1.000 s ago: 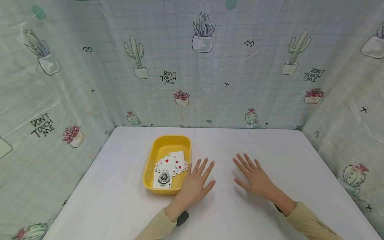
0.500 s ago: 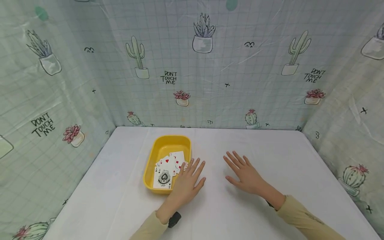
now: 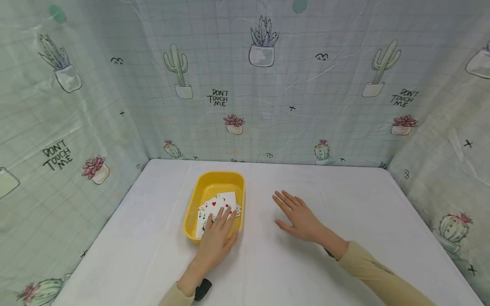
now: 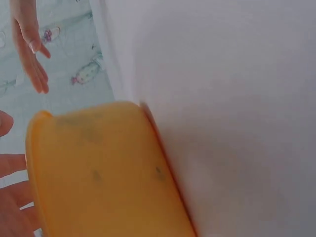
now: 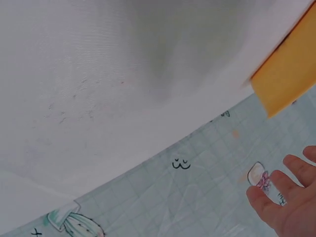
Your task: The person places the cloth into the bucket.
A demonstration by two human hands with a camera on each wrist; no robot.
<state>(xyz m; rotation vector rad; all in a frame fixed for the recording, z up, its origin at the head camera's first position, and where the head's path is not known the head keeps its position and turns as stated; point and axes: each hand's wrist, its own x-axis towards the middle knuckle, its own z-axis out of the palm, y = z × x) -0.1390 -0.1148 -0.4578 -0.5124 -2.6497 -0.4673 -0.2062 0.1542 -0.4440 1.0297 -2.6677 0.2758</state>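
Note:
A yellow tray [image 3: 191, 199] stands left of the table's middle, with several playing cards [image 3: 212, 205] fanned out inside it. Over its near right corner hangs my left hand [image 3: 215, 242], fingers spread and nothing held; it covers part of the cards in the head view. Seen from the left wrist, the tray's outer wall [image 4: 108, 168] fills the middle, and the left fingers [image 4: 15, 192] show just past its rim. My right hand [image 3: 300, 219] hovers above the table right of the tray, fingers straight and holding nothing. The right wrist view shows its fingers [image 5: 291, 182] near the tray's end [image 5: 286, 74].
A white cloth [image 3: 333, 187] covers the table. Behind and on both sides hangs a curtain [image 3: 214, 55] printed with cacti and potted plants. A dark wrist device [image 3: 203, 290] sits on the left wrist.
Both hands have moved left. The left hand has gone from the tray's right side to over the cards, and the right hand has come closer to the tray. Tray and cards stay put.

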